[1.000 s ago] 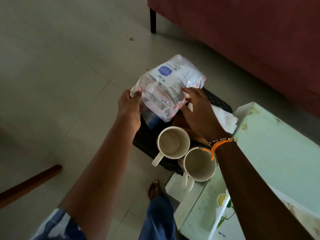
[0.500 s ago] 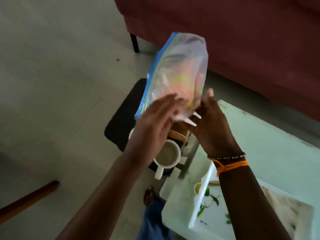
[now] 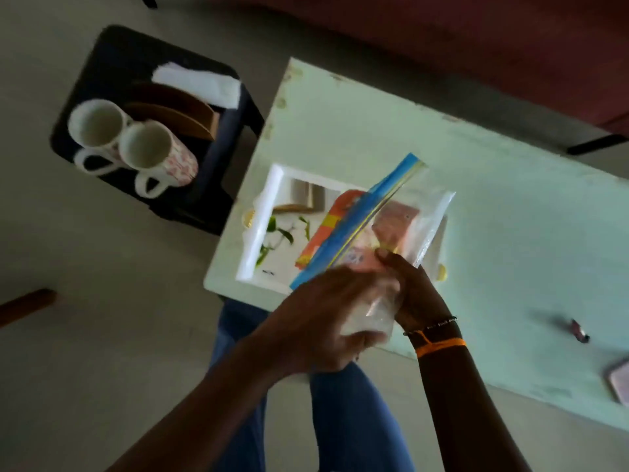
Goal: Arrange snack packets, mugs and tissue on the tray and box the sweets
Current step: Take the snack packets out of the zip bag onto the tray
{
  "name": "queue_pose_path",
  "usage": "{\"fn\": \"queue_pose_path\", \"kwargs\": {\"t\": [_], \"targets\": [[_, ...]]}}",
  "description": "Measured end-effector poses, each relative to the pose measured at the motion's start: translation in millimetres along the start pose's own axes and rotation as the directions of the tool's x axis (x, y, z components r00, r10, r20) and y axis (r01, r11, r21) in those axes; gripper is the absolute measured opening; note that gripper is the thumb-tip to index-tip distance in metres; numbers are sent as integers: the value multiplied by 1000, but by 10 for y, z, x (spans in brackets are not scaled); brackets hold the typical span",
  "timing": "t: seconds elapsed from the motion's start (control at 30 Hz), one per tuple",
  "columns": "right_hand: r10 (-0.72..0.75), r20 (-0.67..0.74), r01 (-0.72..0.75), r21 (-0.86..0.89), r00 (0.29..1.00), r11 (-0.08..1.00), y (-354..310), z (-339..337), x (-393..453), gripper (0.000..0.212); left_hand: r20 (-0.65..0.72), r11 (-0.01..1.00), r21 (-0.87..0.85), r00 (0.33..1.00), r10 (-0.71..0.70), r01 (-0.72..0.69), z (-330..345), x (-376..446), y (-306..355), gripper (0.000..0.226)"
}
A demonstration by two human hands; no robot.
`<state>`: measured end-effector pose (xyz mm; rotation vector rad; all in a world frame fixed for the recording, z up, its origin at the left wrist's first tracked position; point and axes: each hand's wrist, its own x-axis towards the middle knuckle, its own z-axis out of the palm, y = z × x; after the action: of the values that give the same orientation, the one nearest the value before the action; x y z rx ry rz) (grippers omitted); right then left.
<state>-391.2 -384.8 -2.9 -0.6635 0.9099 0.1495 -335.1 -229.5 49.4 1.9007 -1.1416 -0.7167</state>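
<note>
A clear zip bag with a blue seal strip and colourful snack packets inside hangs over the white tray on the pale green table. My left hand grips the bag's lower end, and my right hand holds it from the other side. The tray has a leaf print. Two white mugs stand side by side on a black stool at the left, with a white tissue and a brown holder behind them.
A red sofa runs along the top. A small wrapped sweet and a pink object lie on the table at the right. My knees in blue jeans are under the table's near edge. A wooden leg shows at the left.
The bag has come away from the stool, swung up, and now sits over the white tray on the table. Both hands stayed on it. The view has shifted right.
</note>
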Motion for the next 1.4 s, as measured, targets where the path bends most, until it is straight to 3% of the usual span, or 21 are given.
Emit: {"fn": "queue_pose_path", "kwargs": {"t": [0.07,0.13,0.17,0.23,0.3,0.4,0.5,0.57,0.67,0.77,0.83,0.93,1.1,1.23,1.33,1.4], "targets": [[-50,-18,50,8,999,999,32,-290,-153,50,-176,982,-102,968,-177,161,193,86,88,45],[-84,-47,84,-10,995,996,53,-507,-255,48,-329,936,-119,876,-353,332,363,236,81,40],[-94,-72,92,-36,993,995,63,-589,-289,49,-328,890,-151,827,-456,431,434,306,44,39],[-111,-111,100,-103,988,990,98,-684,-297,55,-199,753,-256,729,-655,607,543,400,-95,38],[-125,-123,105,-153,985,983,157,-721,-289,61,-154,694,-241,679,-718,679,618,414,-216,33],[-139,-145,111,-188,980,976,260,-678,-247,69,-169,683,-237,663,-729,691,654,351,-297,24],[-136,-112,110,-208,984,972,364,-602,-198,68,-67,552,-448,589,-805,703,601,219,-318,6],[-101,-52,89,-189,994,978,415,-496,-198,61,-27,489,-564,577,-816,665,503,122,-271,11],[-34,97,48,-145,995,988,474,-247,-203,50,-129,601,-595,675,-727,533,329,-29,-197,14],[-46,133,96,-402,990,910,463,2,-194,47,-229,688,-542,703,-674,483,211,-128,-103,9],[-201,15,173,-577,979,798,433,142,-220,40,-290,733,-452,693,-660,509,197,-169,-61,10],[-390,-119,295,-467,913,833,339,256,-336,31,-309,740,-378,678,-667,556,233,-176,33,19],[-436,-57,299,-648,898,700,241,358,-385,9,-301,717,-433,662,-686,547,333,-169,110,24],[-397,-56,283,-612,916,739,195,347,-399,24,-271,648,-601,644,-715,467,392,-227,121,24],[-466,-96,287,-674,879,680,146,265,-424,17,-372,665,-582,574,-730,468,388,-302,110,23],[-554,-110,251,-807,825,534,97,183,-465,11,-507,709,-544,497,-704,448,350,-375,110,22]]}}
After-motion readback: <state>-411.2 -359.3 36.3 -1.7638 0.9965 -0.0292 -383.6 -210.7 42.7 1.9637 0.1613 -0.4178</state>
